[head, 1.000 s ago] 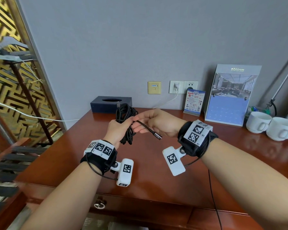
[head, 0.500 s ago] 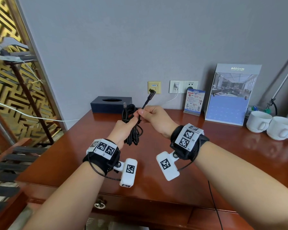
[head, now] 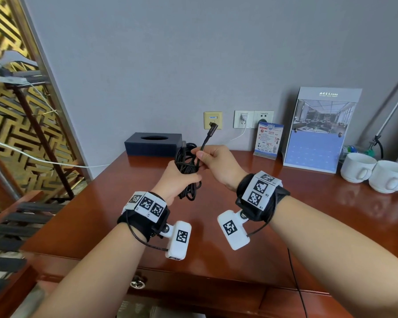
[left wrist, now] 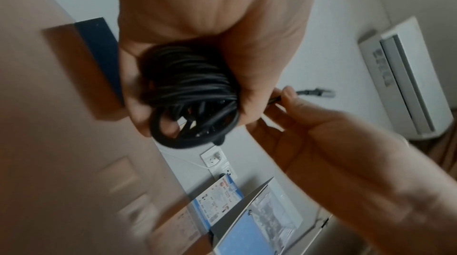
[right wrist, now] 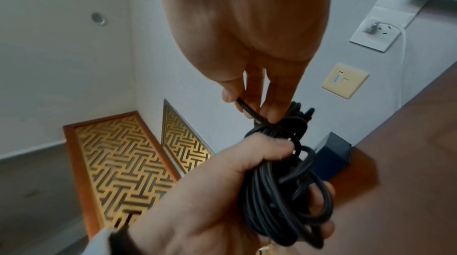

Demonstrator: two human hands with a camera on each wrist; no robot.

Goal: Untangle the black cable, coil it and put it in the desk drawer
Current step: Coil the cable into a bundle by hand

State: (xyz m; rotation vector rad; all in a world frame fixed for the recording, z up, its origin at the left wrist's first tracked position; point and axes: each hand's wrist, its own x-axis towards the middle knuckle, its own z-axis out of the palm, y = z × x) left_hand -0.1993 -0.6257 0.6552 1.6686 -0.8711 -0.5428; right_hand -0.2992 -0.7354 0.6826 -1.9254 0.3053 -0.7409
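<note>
The left hand [head: 179, 177] is gripping the coiled cable [head: 187, 166]; the right hand [head: 218, 164] is pinching its free end.

Right hand [head: 218, 164] turned over since 1 s ago: cable [head: 189, 166] end it pinches hung down-right over desk [head: 308, 214] then, now sticks up toward wall, plug [head: 212, 127] in front of yellow wall plate [head: 213, 120]. Pinch moved in against bundle gripped by left hand [head: 178, 180]. Both hands slightly nearer than before.
</note>
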